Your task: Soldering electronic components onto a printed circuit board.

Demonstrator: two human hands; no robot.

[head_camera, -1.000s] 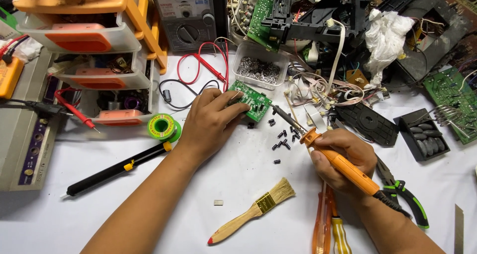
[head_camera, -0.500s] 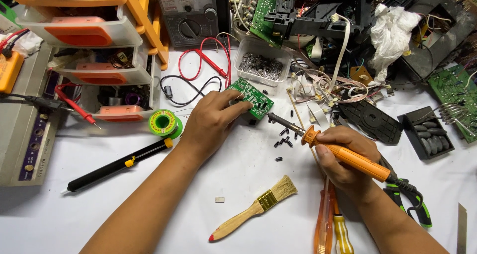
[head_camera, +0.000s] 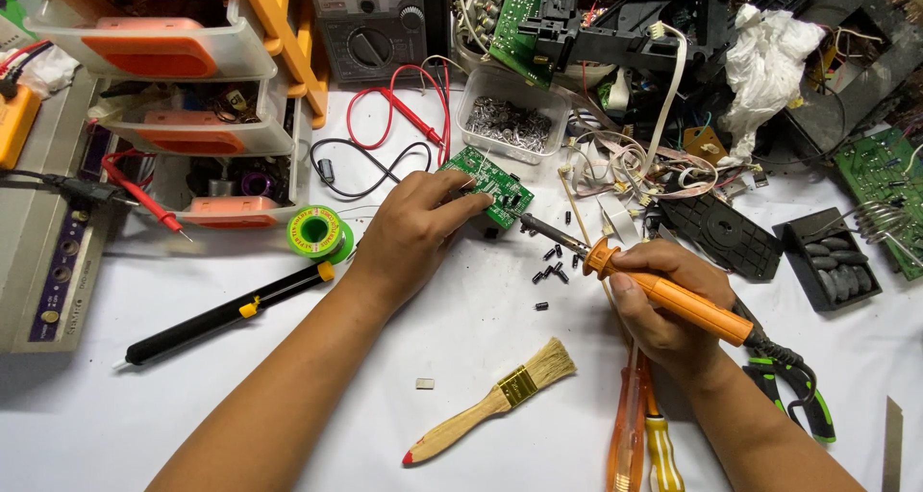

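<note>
My left hand (head_camera: 415,230) grips a small green circuit board (head_camera: 492,186) at its left edge, holding it on the white table. My right hand (head_camera: 663,309) is closed around the orange handle of a soldering iron (head_camera: 673,295); its metal tip points up-left and ends just short of the board's lower right corner. Several small black components (head_camera: 553,271) lie scattered under the iron's shaft.
A wooden brush (head_camera: 495,401), a black desoldering pump (head_camera: 226,314), a green solder spool (head_camera: 317,232), screwdrivers (head_camera: 639,434) and green-handled pliers (head_camera: 798,396) lie around. Orange drawer unit (head_camera: 192,69), multimeter with red probes (head_camera: 375,21), a clear tub of parts (head_camera: 510,122) and electronic scrap fill the back.
The soldering iron's tip has crept up-left toward the board's corner. My left hand keeps its hold on the board.
</note>
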